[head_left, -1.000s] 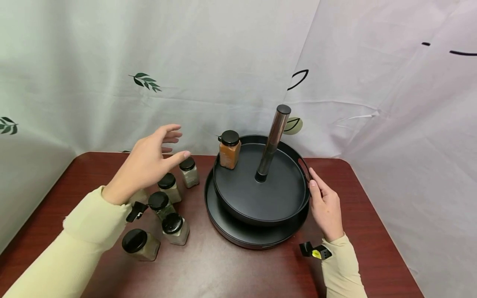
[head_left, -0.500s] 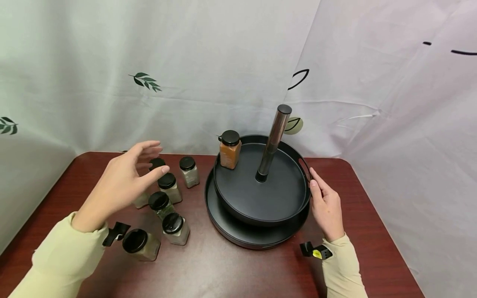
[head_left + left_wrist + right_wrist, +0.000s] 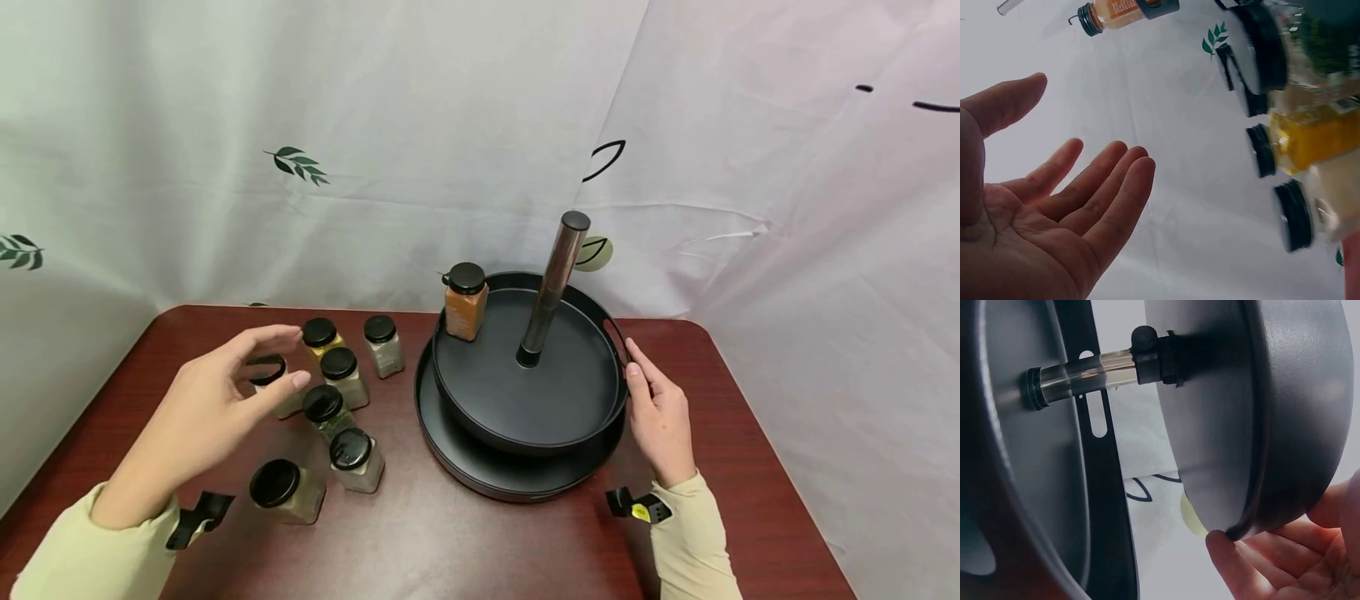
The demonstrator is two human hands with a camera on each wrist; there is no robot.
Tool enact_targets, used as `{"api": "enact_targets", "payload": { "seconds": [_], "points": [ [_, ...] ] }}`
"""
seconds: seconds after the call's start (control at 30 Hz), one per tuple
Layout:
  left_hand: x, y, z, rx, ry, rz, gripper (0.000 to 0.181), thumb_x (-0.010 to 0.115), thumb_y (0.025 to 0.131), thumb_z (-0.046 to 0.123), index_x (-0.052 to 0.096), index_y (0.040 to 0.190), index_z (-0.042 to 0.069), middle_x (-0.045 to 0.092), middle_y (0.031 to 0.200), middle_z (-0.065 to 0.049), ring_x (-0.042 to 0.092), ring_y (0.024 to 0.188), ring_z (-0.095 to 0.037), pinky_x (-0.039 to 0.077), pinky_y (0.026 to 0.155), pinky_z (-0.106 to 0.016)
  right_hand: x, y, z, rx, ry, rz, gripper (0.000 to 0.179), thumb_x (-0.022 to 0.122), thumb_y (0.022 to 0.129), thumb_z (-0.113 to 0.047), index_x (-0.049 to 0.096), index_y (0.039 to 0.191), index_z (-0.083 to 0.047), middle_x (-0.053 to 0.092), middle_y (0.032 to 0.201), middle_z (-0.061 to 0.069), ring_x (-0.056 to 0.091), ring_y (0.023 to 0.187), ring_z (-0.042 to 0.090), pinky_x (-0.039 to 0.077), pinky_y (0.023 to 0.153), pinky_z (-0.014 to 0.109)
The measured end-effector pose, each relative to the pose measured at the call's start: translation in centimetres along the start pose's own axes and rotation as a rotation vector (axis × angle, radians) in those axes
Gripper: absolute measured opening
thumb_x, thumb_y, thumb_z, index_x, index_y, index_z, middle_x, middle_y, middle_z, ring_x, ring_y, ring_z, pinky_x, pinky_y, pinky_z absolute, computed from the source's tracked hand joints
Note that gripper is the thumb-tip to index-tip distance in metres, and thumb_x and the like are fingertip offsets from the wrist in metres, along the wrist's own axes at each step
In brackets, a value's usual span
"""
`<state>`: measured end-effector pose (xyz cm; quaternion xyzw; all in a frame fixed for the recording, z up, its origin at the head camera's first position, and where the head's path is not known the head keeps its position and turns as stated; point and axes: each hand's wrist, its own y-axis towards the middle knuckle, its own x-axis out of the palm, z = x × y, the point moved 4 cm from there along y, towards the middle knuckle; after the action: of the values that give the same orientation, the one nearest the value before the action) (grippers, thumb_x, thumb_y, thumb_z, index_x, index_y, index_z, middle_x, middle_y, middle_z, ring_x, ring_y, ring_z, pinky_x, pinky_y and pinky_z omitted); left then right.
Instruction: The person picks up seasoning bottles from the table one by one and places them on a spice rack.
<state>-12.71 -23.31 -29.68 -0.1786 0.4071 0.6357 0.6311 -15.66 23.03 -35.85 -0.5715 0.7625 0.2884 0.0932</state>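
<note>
Bare tabletop leaves a lane between clustered jars and lower tray (wider toward the near side); tall post and orange jar obstruct any sweep across upper tray.

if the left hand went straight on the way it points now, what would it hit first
Probably the black-lidded jar partly hidden behind the left hand, with the yellow jar just beyond; depth is unclear, so the hand might pass above both.
</note>
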Motion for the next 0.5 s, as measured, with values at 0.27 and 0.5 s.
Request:
{"api": "enact_targets", "payload": {
  "seconds": [0.27, 0.5],
  "points": [
    [0.2, -2.9, -1.8, -0.041, -0.029, -0.018, 0.049, 0.076, 0.092, 0.025, 0.058, 0.137, 0.027, 0.065, 0.128, -0.001, 0.061, 0.097, 0.012, 0.045, 0.076, -0.006, 0.0, 0.1, 1.1, -0.022, 0.009, -0.006, 0.038, 0.048, 0.108, -0.019, 0.056, 0.145, -0.017, 0.037, 0.05, -0.001, 0.035, 0.041, 0.011, 0.032, 0.042, 0.026],
    [0.7, -5.1, -3.6, -0.069, -0.043, -0.105, 0.052, 0.074, 0.094, 0.026, 0.054, 0.141, 0.03, 0.06, 0.131, 0.014, 0.062, 0.104, 0.008, 0.05, 0.075, -0.011, -0.1, 0.1, 1.3, -0.019, 0.014, -0.009, 0.038, 0.047, 0.109, -0.026, 0.056, 0.145, -0.022, 0.038, 0.049, 0.0, 0.036, 0.04, 0.013, 0.032, 0.041, 0.027]
  ]
}}
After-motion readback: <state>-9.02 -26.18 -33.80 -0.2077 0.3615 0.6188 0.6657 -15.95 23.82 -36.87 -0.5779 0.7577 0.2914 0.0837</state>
